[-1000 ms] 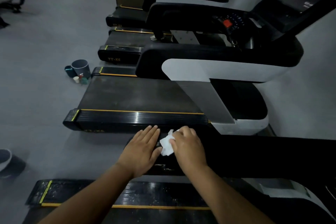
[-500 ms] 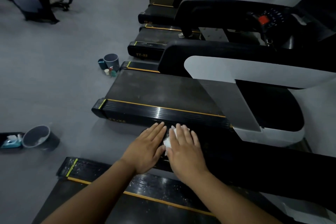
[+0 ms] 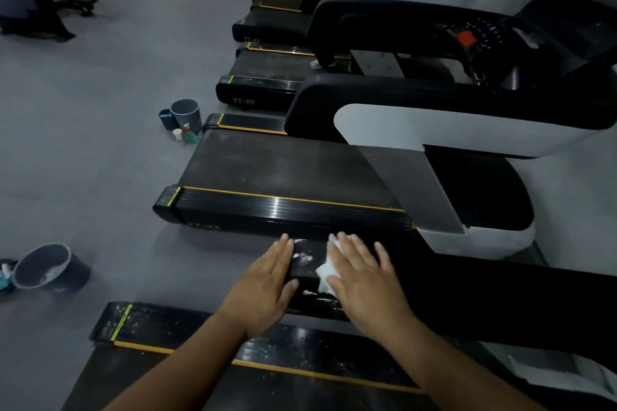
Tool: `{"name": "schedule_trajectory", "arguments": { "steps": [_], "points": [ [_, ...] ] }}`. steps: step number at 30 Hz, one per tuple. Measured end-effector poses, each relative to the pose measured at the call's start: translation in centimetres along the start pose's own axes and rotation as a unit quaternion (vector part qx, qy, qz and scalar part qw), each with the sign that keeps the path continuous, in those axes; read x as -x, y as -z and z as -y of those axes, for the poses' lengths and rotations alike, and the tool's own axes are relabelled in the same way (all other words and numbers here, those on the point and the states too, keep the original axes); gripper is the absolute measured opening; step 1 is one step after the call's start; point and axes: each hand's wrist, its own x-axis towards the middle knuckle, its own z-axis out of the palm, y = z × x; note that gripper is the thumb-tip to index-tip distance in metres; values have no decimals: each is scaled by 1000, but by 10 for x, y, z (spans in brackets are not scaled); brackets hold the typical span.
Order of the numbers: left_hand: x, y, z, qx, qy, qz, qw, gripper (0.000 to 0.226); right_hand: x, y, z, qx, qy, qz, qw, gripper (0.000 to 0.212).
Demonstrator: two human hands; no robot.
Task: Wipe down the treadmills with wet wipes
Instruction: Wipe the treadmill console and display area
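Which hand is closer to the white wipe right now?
Right. The right hand lies flat on the wipe, fingers straight, pressing it onto the black rail. The left hand rests flat to the wipe's left, not touching it.

Sole view: head-worn wide-angle cam, aimed fwd and steeply down along a row of treadmills (image 3: 267,73). Both forearms (image 3: 173,374) enter from the bottom edge; left hand (image 3: 267,284) and right hand (image 3: 364,280) lie close to the lens at lower centre. The nearest treadmill (image 3: 233,387) crosses the frame's bottom, next treadmill (image 3: 283,167) fills mid-frame, others recede toward top centre. Grey floor (image 3: 117,143) takes the left half; machine consoles (image 3: 474,33) crowd the upper right.
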Motion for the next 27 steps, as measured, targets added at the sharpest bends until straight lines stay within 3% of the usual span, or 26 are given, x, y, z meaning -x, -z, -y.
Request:
{"name": "schedule_trajectory", "arguments": {
  "steps": [4, 8, 11, 14, 17, 19, 23, 27],
  "points": [
    [1, -1, 7, 28, -17, 25, 999, 75, -27, 3, 36, -54, -101, 34, 993, 73],
    [2, 20, 18, 65, -40, 66, 995, 74, -23, -2, 53, -48, -6, 9, 999, 64],
    [3, 28, 15, 123, -19, 6, 992, 70, -26, 12, 44, -170, 9, 22, 985, 73],
    [-11, 24, -8, 120, -51, -59, 990, 62, -31, 17, 32, -268, -45, 19, 962, 76],
    [-35, 10, -27, 18, -125, -55, 991, 62, -22, 6, 14, -161, -99, -15, 982, 67],
    [-35, -1, -27, -26, -132, -53, 989, 60, -17, -3, 9, -90, -81, -44, 992, 64],
    [-12, -11, 1, -8, -138, -67, 988, 60, -20, -12, 6, -47, -48, -76, 995, 55],
    [-44, -6, -11, 67, -35, -72, 995, 66, -31, -6, 8, -30, -22, -65, 997, 54]
  ]
}}
